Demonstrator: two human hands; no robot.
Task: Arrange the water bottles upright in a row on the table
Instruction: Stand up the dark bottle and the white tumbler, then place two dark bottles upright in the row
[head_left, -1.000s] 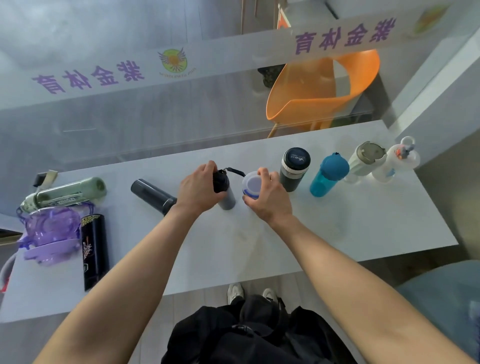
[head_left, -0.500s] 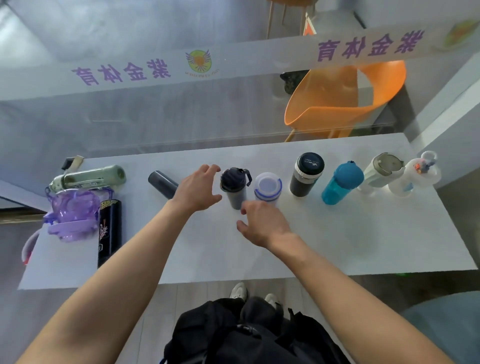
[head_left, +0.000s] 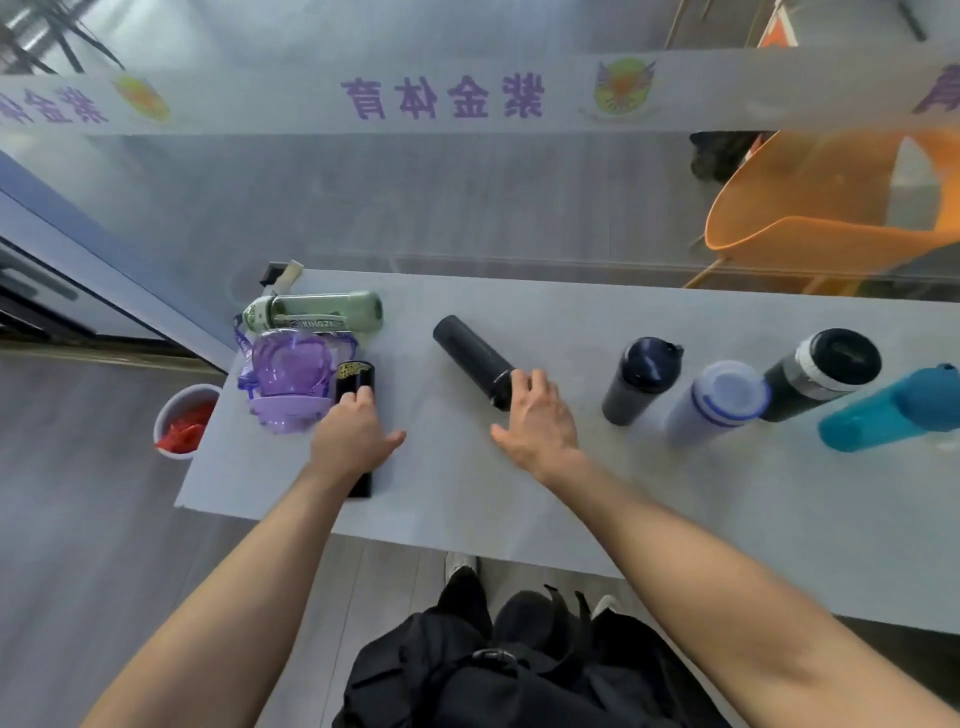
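Four bottles stand upright in a row on the right of the grey table (head_left: 675, 519): a navy one (head_left: 641, 384), a clear one with a blue-ringed lid (head_left: 719, 400), a black one with a white band (head_left: 821, 374) and a teal one (head_left: 883, 410). Lying down at the left are a green bottle (head_left: 317, 312), a purple bottle (head_left: 291, 379), a black bottle with gold print (head_left: 356, 376) and a dark grey bottle (head_left: 472, 356). My left hand (head_left: 353, 436) lies over the black gold-print bottle, fingers curled on it. My right hand (head_left: 540, 421) is spread, fingertips touching the grey bottle's near end.
A white bucket with red contents (head_left: 184, 421) sits on the floor off the table's left edge. A glass partition with a banner runs behind the table, and an orange chair (head_left: 831, 208) stands beyond it. A black backpack (head_left: 493, 675) lies at my feet.
Both hands left the navy and clear bottles, which now stand upright. They moved left: the left hand onto the black gold-print bottle, the right to the grey bottle. The view swung left.
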